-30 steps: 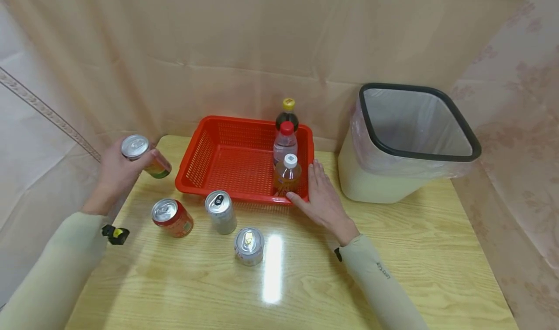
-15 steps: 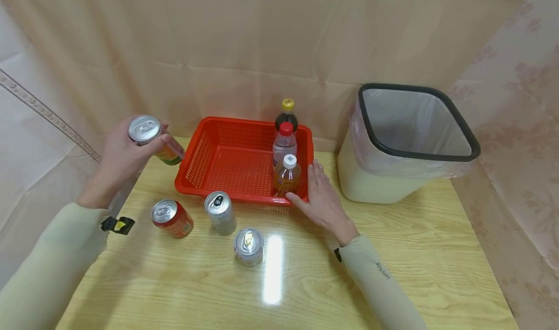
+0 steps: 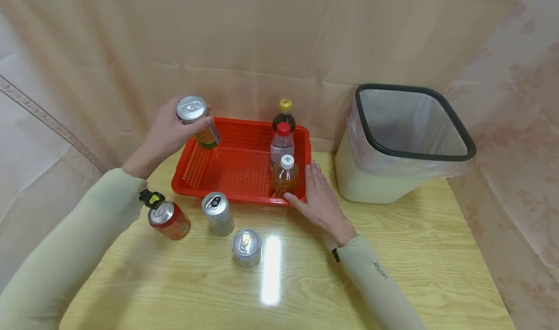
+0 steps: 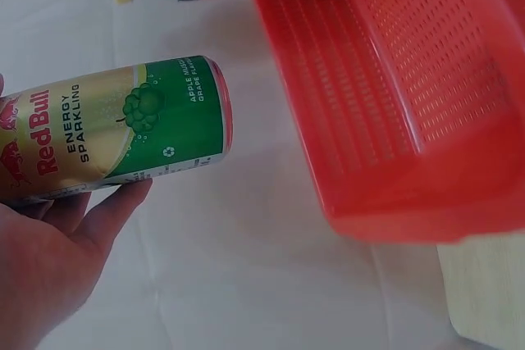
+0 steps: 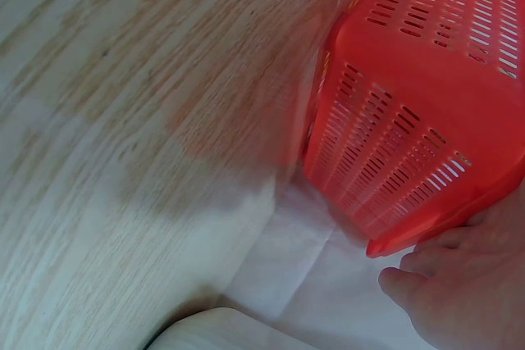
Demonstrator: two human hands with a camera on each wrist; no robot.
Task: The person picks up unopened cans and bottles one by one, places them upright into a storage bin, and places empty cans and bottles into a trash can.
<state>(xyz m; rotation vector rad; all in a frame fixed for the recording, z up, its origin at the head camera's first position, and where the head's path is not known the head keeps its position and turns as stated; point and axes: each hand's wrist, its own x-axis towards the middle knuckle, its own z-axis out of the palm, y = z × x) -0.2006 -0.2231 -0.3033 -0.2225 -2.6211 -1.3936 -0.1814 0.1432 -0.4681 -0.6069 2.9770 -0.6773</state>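
My left hand (image 3: 172, 126) grips a gold and green Red Bull can (image 4: 115, 129), raised over the left end of a red plastic basket (image 3: 240, 197). Against the basket's right front corner rests my right hand (image 3: 320, 201), its fingers straight along the outer side and the thumb at the front rim. Three bottles stand inside along the basket's right side: a dark one with a yellow cap (image 3: 285, 121), a clear one with a red cap (image 3: 281, 145) and an amber one with a white cap (image 3: 285, 177).
In front of the basket stand a red can (image 3: 174, 224), a silver can (image 3: 220, 218) and another silver can (image 3: 247, 249). A cream bin (image 3: 371, 182) with a black rim and a plastic liner is at the right. Cloth (image 3: 244, 29) hangs behind the wooden table (image 3: 209, 291).
My left hand has carried the Red Bull can right and up, from beside the basket to above its left end. My right hand has stayed at the basket's corner.
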